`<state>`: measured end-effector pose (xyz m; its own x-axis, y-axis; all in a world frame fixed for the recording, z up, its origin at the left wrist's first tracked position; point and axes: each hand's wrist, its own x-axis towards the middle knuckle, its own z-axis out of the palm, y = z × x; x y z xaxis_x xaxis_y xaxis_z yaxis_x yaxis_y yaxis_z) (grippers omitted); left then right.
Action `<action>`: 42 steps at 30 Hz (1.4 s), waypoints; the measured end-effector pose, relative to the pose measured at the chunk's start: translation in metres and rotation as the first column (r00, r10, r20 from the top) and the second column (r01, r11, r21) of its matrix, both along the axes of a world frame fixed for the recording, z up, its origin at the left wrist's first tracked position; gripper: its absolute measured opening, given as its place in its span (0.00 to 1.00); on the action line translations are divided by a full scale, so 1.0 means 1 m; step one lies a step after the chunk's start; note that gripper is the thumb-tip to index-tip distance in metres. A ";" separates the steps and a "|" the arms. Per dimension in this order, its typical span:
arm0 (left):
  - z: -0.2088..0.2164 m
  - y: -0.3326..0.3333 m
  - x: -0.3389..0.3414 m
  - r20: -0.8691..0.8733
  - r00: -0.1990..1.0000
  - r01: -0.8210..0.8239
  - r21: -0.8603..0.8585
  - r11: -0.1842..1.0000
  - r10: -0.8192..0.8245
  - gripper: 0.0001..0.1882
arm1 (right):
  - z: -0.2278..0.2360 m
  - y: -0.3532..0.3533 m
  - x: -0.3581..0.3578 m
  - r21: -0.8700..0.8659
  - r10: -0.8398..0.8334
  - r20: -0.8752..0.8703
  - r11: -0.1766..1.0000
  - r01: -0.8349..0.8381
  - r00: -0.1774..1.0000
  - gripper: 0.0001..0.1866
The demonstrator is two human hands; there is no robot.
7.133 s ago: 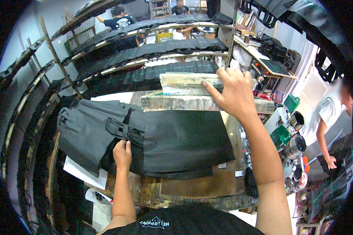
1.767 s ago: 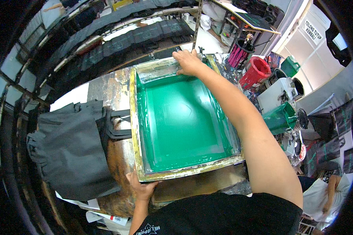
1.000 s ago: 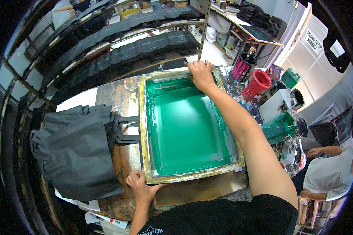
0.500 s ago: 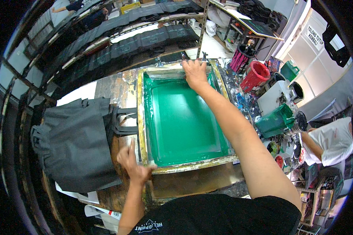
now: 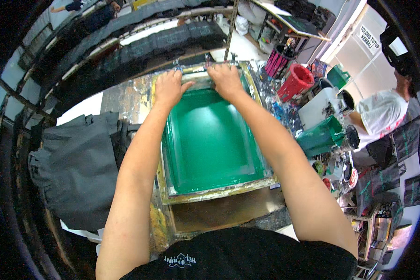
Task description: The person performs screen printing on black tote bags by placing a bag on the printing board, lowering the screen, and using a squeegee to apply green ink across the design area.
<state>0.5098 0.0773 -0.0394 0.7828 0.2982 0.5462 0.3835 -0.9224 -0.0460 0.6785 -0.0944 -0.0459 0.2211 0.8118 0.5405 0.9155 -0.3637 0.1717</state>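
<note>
A screen-printing frame [image 5: 159,179] with yellowed, ink-stained edges lies on the worktable, its mesh [image 5: 210,144] coated in wet green ink. At its far end a pale bar, which looks like a squeegee [image 5: 198,83], lies across the inside, partly hidden by my hands. My left hand [image 5: 169,87] is closed over the bar's left part, thumb stretched along it. My right hand [image 5: 226,80] grips the right part, fingers curled over the far side. Left of the frame sits a pile of dark grey fabric bags [image 5: 79,163], with the strap side toward the frame.
On the right stand a red bucket [image 5: 296,83], a green container [image 5: 319,137], a white jerrycan [image 5: 317,114] and several ink tubs. A person in a white shirt [image 5: 382,112] is beyond them. Racks with dark bags [image 5: 163,44] fill the far left. Clamps [image 5: 233,58] sit behind the frame.
My left hand has moved from the frame's near left corner to its far end, onto the bar beside my right hand. The view has shifted slightly, and the person at right stands more upright.
</note>
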 end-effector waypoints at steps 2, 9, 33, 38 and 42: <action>0.000 -0.006 0.004 0.020 1.000 0.019 0.061 0.998 -0.020 0.31 | -0.003 -0.007 0.008 0.027 0.024 0.040 0.999 -0.025 0.999 0.18; -0.001 -0.035 -0.031 -0.003 1.000 0.005 0.076 0.997 -0.005 0.29 | 0.006 -0.036 -0.029 -0.069 0.011 0.030 0.998 -0.009 0.999 0.12; 0.008 -0.238 -0.221 0.043 0.998 0.045 -0.085 0.995 -0.042 0.27 | 0.027 -0.234 -0.213 -0.214 0.044 -0.100 0.975 -0.065 0.994 0.12; 0.011 -0.238 -0.244 0.172 0.963 0.231 -0.139 0.963 -0.206 0.45 | 0.033 -0.243 -0.220 -0.199 0.035 -0.164 0.978 -0.068 0.986 0.15; -0.011 -0.237 -0.304 0.149 0.986 -0.017 -0.322 0.947 0.068 0.59 | 0.035 -0.243 -0.232 -0.204 -0.002 -0.216 0.978 -0.043 0.976 0.24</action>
